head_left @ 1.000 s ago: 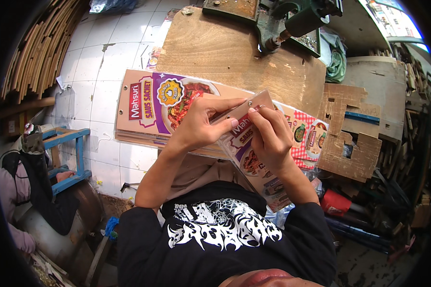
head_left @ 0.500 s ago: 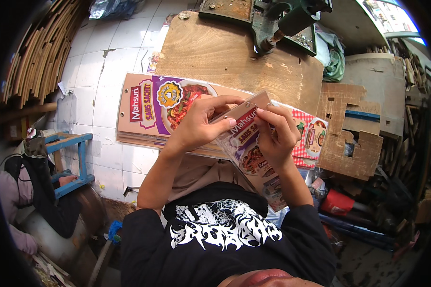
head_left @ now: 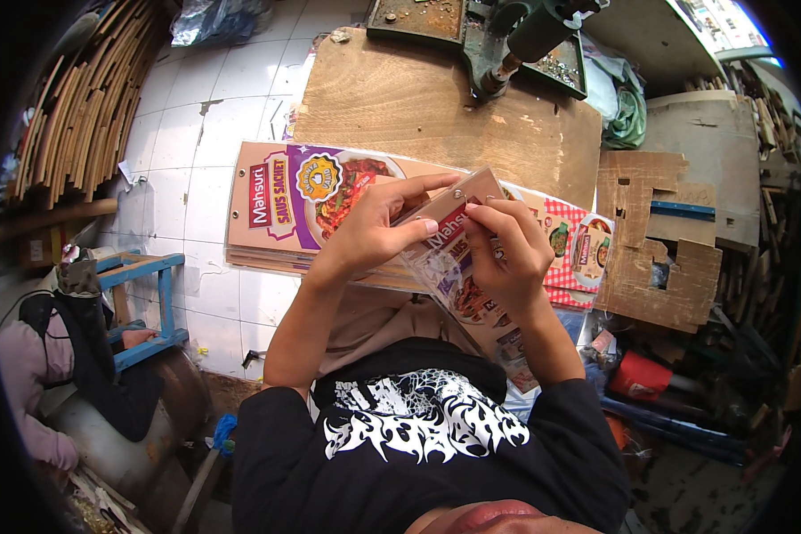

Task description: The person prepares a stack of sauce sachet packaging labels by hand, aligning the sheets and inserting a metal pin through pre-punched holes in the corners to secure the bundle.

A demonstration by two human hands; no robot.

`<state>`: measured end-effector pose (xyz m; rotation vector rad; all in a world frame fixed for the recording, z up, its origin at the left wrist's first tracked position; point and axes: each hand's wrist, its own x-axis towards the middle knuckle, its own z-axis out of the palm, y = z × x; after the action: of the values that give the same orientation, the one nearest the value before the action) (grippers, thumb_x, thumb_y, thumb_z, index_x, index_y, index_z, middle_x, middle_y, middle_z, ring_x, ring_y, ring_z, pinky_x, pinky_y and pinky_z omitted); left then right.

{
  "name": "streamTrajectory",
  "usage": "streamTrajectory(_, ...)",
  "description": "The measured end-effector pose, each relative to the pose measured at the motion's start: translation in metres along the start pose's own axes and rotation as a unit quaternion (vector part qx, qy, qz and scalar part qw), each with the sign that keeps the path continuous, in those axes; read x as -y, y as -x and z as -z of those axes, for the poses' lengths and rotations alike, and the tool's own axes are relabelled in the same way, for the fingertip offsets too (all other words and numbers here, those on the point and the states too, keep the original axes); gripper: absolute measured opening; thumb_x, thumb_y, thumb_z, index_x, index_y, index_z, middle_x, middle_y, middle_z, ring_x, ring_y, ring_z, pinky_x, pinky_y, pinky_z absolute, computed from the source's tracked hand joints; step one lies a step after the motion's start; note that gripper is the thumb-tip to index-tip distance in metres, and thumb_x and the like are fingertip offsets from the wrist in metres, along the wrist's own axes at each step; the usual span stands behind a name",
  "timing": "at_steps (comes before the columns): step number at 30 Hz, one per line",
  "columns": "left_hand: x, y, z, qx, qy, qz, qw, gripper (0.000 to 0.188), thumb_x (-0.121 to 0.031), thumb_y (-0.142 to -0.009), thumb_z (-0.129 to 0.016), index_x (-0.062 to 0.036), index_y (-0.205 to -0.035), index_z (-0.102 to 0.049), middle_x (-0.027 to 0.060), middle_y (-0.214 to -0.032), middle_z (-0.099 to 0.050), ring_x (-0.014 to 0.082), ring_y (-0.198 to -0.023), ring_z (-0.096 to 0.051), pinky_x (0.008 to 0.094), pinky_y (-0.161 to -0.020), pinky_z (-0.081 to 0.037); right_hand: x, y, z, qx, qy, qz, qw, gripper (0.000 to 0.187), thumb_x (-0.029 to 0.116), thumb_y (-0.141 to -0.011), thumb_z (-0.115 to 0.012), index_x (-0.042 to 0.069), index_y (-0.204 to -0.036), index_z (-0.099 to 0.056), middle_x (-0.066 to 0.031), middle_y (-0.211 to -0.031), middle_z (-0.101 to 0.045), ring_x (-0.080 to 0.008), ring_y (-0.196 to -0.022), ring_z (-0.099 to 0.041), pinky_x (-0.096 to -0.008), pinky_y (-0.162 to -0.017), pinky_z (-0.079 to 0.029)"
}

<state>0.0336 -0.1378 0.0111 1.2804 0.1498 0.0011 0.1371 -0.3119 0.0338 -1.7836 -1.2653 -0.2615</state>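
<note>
My left hand point(head_left: 376, 224) is closed on the end of a long printed board point(head_left: 476, 298), tan and purple with a food picture, covered in clear plastic. Metal eyelets sit near the board's upper corners. The board slants down towards my lap. My right hand point(head_left: 513, 249) pinches at the same end, thumb and fingertips against its face; anything small between them is hidden. Below my hands lies a stack of similar printed boards point(head_left: 271, 233), eyelets along its left edge and a red checked pattern at its right.
Behind the stack is a wooden worktop point(head_left: 418, 98) with a green hand press point(head_left: 498, 76) and trays of small metal parts point(head_left: 416, 20). Cut cardboard point(head_left: 627, 267) lies to the right. A blue frame point(head_left: 165, 298) stands at left near wood strips point(head_left: 89, 116).
My right fingertips have slid slightly left along the end of the held board. My left hand keeps its grip. The whole view has shifted a little.
</note>
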Motion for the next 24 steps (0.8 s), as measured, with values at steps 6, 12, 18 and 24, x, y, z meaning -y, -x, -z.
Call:
streamTrajectory(6, 0.003, 0.0, -0.001, -0.004, 0.011, -0.022, 1.0, 0.046, -0.001, -0.088, -0.06, 0.0077, -0.133, -0.055, 0.0117, -0.115, -0.066, 0.012, -0.101, -0.061, 0.027, -0.088, -0.051, 0.001, -0.001, -0.003, 0.022, 0.025, 0.002, 0.999, 0.024, -0.006, -0.075, -0.073, 0.0, -0.097, -0.067, -0.0143, -0.089, -0.065, -0.0299, -0.077, -0.064, -0.0366, -0.067, -0.052)
streamTrajectory(12, 0.004, 0.0, 0.001, 0.004, -0.004, -0.045, 0.999, 0.044, 0.001, -0.089, -0.059, 0.0088, -0.132, -0.054, 0.0116, -0.117, -0.066, 0.0118, -0.103, -0.061, 0.0271, -0.09, -0.05, 0.004, 0.001, -0.003, 0.052, 0.077, 0.016, 0.996, 0.031, -0.009, -0.07, -0.068, 0.0, -0.099, -0.067, -0.0144, -0.092, -0.064, -0.0302, -0.081, -0.064, -0.0381, -0.069, -0.053)
streamTrajectory(18, 0.007, 0.0, 0.001, 0.002, 0.018, -0.048, 0.999, 0.045, 0.002, -0.088, -0.059, 0.0088, -0.133, -0.054, 0.0116, -0.118, -0.065, 0.0118, -0.104, -0.061, 0.0271, -0.09, -0.05, -0.001, 0.004, -0.006, 0.049, 0.106, 0.039, 0.992, 0.036, -0.009, -0.067, -0.064, 0.001, -0.101, -0.068, -0.0137, -0.095, -0.063, -0.0295, -0.081, -0.064, -0.0378, -0.069, -0.053)
streamTrajectory(24, 0.007, 0.0, 0.001, 0.006, 0.04, -0.053, 0.998, 0.049, 0.002, -0.087, -0.059, 0.0067, -0.135, -0.052, 0.011, -0.114, -0.065, 0.0122, -0.101, -0.061, 0.027, -0.088, -0.052, -0.014, 0.005, -0.005, 0.046, 0.085, 0.1, 0.99, 0.038, -0.006, -0.064, -0.065, 0.002, -0.101, -0.069, -0.0118, -0.095, -0.063, -0.0268, -0.075, -0.063, -0.0352, -0.064, -0.052)
